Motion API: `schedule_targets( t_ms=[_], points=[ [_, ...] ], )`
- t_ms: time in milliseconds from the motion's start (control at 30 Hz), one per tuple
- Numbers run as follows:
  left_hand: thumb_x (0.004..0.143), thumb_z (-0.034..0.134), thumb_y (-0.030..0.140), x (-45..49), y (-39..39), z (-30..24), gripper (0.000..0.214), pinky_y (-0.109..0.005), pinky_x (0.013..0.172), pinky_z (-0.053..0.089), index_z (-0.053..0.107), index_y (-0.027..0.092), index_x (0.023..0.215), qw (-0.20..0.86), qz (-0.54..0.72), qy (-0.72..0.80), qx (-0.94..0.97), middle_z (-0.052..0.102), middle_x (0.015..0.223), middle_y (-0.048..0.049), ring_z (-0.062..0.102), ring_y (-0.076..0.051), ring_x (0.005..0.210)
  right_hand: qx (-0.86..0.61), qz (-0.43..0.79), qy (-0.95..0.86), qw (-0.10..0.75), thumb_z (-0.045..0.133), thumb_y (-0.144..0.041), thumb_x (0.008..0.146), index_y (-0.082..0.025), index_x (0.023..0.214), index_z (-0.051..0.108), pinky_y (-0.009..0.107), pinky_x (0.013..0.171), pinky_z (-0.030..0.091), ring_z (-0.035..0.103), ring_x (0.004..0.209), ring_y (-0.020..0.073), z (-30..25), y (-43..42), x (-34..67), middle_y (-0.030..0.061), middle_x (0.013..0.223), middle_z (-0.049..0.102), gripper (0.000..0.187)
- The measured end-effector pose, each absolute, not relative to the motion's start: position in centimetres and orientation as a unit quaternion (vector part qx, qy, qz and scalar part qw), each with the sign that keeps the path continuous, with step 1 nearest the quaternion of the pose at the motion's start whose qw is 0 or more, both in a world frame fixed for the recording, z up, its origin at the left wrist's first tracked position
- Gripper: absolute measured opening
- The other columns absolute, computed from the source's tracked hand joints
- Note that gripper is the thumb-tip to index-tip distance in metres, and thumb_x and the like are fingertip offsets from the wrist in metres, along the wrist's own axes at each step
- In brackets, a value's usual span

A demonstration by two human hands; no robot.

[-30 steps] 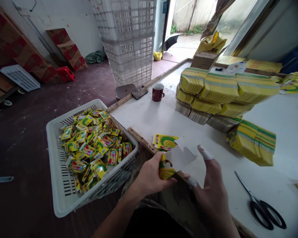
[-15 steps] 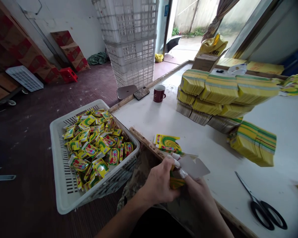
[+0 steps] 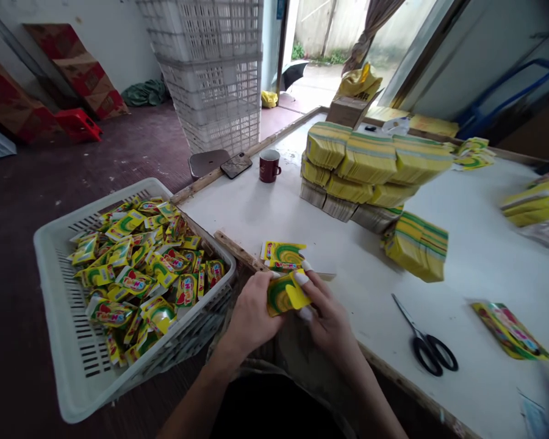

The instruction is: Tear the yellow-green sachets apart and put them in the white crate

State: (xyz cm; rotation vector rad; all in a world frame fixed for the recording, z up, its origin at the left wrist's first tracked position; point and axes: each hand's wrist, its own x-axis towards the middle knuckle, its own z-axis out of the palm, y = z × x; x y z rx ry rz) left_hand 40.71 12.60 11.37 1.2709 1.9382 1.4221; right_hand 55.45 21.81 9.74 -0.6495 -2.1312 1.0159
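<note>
Between both hands, over the table's near edge, is a small yellow-and-green printed carton point(image 3: 281, 296). My left hand point(image 3: 255, 311) grips its left side, thumb and fingers closed on it. On the right side, my right hand point(image 3: 327, 311) pinches the carton by a yellow end flap; white coverings show on several fingertips. Just beyond the hands lies a flat yellow carton point(image 3: 283, 252) on the white table point(image 3: 238, 210). To the left, a white plastic basket point(image 3: 57, 292) holds many folded yellow cartons point(image 3: 139, 281).
Bundled flat cartons point(image 3: 370, 155) are stacked mid-table, with another bundle point(image 3: 418, 247) in front. Black-handled scissors point(image 3: 425, 341) lie to the right, near a colourful packet point(image 3: 507, 329). A maroon mug point(image 3: 269, 167) and a phone point(image 3: 236, 165) sit at the left edge. Tall white crates point(image 3: 210, 79) stand behind.
My view has swung right. The carton in my hands has turned from its plain grey side to its printed side, and my right hand has moved up around its end.
</note>
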Motion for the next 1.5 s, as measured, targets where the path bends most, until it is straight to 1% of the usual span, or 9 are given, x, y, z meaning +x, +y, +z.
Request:
schedule_targets(
  t_ms=[300, 433, 567, 633, 767, 967, 1100, 1267, 1500],
  points=[
    [0.061, 0.079, 0.025, 38.7, 12.0, 12.6, 0.054, -0.036, 0.083, 0.049, 0.061, 0.023, 0.113, 0.217, 0.428, 0.688, 0.545, 0.069, 0.103, -0.0077, 0.064, -0.029, 0.095, -0.158, 0.402, -0.882, 0.189, 0.059, -0.029, 0.091, -0.027, 0.111, 0.069, 0.037, 0.092, 0.053, 0.062, 0.115, 0.0256, 12.6, 24.1, 56.8, 0.0115, 0.134, 0.057, 0.022],
    [0.064, 0.078, 0.03, 39.3, 12.0, 13.0, 0.052, -0.036, 0.08, 0.05, 0.059, 0.021, 0.112, 0.197, 0.432, 0.692, 0.543, 0.068, 0.1, -0.0087, 0.065, -0.028, 0.092, -0.168, 0.403, -0.869, 0.235, 0.059, -0.022, 0.089, -0.026, 0.109, 0.066, 0.04, 0.098, 0.05, 0.054, 0.125, 0.0273, 12.3, 23.2, 56.5, 0.0117, 0.14, 0.05, 0.022],
    [0.064, 0.076, 0.028, 39.9, 12.1, 13.2, 0.052, -0.037, 0.082, 0.05, 0.056, 0.02, 0.112, 0.174, 0.425, 0.707, 0.537, 0.066, 0.103, -0.0101, 0.063, -0.029, 0.096, -0.212, 0.438, -0.826, 0.285, 0.054, -0.025, 0.092, -0.024, 0.142, 0.037, 0.048, 0.111, 0.037, 0.033, 0.142, 0.0287, 10.7, 21.5, 55.7, 0.0147, 0.153, 0.033, 0.054],
    [0.065, 0.074, 0.024, 40.2, 12.2, 13.1, 0.053, -0.039, 0.085, 0.05, 0.055, 0.02, 0.114, 0.176, 0.418, 0.71, 0.539, 0.064, 0.107, -0.0103, 0.062, -0.029, 0.099, -0.236, 0.477, -0.789, 0.307, 0.05, -0.028, 0.095, -0.025, 0.148, 0.027, 0.047, 0.113, 0.035, 0.035, 0.141, 0.0267, 10.3, 21.0, 55.5, 0.0135, 0.151, 0.037, 0.058],
    [0.066, 0.072, 0.021, 41.0, 12.2, 12.6, 0.052, -0.043, 0.087, 0.049, 0.054, 0.018, 0.114, 0.177, 0.422, 0.72, 0.522, 0.063, 0.106, -0.0106, 0.061, -0.03, 0.1, -0.286, 0.504, -0.739, 0.342, 0.039, -0.028, 0.099, -0.025, 0.141, 0.039, 0.046, 0.113, 0.036, 0.043, 0.135, 0.0251, 10.4, 20.6, 54.7, 0.0112, 0.145, 0.047, 0.043],
    [0.071, 0.074, 0.044, 39.4, 12.6, 11.0, 0.048, -0.031, 0.076, 0.054, 0.058, 0.022, 0.11, 0.228, 0.747, 0.572, 0.252, 0.065, 0.102, -0.0057, 0.064, -0.02, 0.088, -0.278, 0.476, -0.76, 0.346, 0.048, -0.026, 0.094, -0.026, 0.149, 0.02, 0.046, 0.102, 0.047, 0.055, 0.124, 0.0252, 10.9, 23.1, 53.5, 0.0139, 0.144, 0.046, 0.062],
    [0.076, 0.055, 0.071, 37.7, 13.1, 10.8, 0.059, -0.038, 0.084, 0.055, 0.057, 0.02, 0.107, 0.229, 0.88, 0.415, -0.015, 0.061, 0.116, -0.0117, 0.063, -0.023, 0.102, -0.381, 0.258, -0.841, 0.286, 0.052, -0.009, 0.079, -0.017, 0.131, 0.046, 0.051, 0.096, 0.046, 0.057, 0.112, 0.0309, 9.9, 26.6, 53.1, 0.0159, 0.119, 0.063, 0.052],
    [0.078, 0.063, 0.06, 39.0, 13.5, 10.2, 0.053, -0.032, 0.074, 0.056, 0.06, 0.018, 0.111, 0.36, 0.819, 0.446, 0.01, 0.064, 0.114, -0.0125, 0.064, -0.021, 0.097, -0.381, 0.235, -0.861, 0.242, 0.048, 0.001, 0.067, -0.015, 0.111, 0.058, 0.05, 0.088, 0.047, 0.059, 0.094, 0.0307, 8.6, 28.3, 52.4, 0.0142, 0.099, 0.067, 0.048],
    [0.08, 0.07, 0.045, 41.0, 13.6, 9.3, 0.045, -0.026, 0.076, 0.053, 0.062, 0.018, 0.114, 0.437, 0.754, 0.479, 0.102, 0.066, 0.106, -0.0083, 0.063, -0.017, 0.093, -0.403, 0.267, -0.827, 0.286, 0.051, -0.01, 0.075, -0.018, 0.117, 0.044, 0.035, 0.071, 0.051, 0.061, 0.077, 0.0216, 9.9, 26.6, 53.0, 0.0048, 0.087, 0.063, 0.043]
  ],
)
